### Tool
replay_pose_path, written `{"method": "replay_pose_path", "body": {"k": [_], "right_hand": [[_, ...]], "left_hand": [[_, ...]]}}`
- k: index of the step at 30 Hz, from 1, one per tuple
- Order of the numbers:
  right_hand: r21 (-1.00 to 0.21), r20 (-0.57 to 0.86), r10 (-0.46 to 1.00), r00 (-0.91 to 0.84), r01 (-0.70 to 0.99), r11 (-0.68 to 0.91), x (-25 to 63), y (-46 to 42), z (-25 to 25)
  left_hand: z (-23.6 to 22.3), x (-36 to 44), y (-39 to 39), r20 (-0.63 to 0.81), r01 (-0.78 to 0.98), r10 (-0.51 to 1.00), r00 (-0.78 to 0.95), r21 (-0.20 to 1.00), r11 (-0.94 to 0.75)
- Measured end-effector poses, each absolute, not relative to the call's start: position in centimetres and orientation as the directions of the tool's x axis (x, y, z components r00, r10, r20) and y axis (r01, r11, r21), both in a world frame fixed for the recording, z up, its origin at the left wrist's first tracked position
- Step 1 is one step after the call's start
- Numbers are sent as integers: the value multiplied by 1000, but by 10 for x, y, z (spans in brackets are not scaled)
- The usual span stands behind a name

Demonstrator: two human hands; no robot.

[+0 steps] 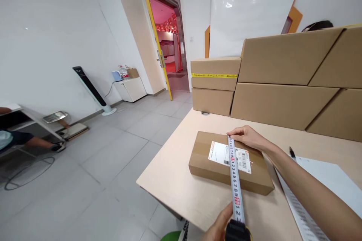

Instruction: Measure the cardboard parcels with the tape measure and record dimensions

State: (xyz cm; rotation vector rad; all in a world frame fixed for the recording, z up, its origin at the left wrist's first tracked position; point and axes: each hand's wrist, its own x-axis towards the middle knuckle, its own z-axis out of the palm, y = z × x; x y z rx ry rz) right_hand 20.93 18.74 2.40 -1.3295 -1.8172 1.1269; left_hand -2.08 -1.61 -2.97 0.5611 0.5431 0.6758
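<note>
Tape measure stretched across a parcel

The left hand grips the case; the right hand pinches the blade at the parcel's far edge, presumably so it runs straight. The parcel lies flat on the table, probably for steadiness. Paper and pen lie within handy reach; cartons stand stacked behind.

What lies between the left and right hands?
The head view shows a white numbered tape blade stretched across the flat brown cardboard box and its white label.
</note>
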Motion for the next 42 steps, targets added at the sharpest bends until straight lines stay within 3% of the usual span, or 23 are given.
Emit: {"method": "replay_pose_path", "body": {"k": [10,21,28,35,40,42], "right_hand": [[-891,-26,953,-303,439,115,210,195,25],[-902,-32,953,-301,419,102,210,195,25],[-903,-35,953,-301,418,99,210,195,26],[-878,-40,955,-293,466,106,206,191,30],[-831,128,964,-231,506,232,214,161,55],[-817,199,972,-124,527,235,227,139,64]], "left_hand": [[-21,-21,-15,-241,-359,633,736,653,667],[-31,-30,-14,-145,-326,661,736,780,534],[-28,-27,-15,-291,-211,664,689,796,568],[-18,-29,-13,-200,-288,638,744,765,576],[-10,-51,-13,-125,-390,694,709,751,533],[-9,-65,-10,-190,-426,758,624,731,534]]}}
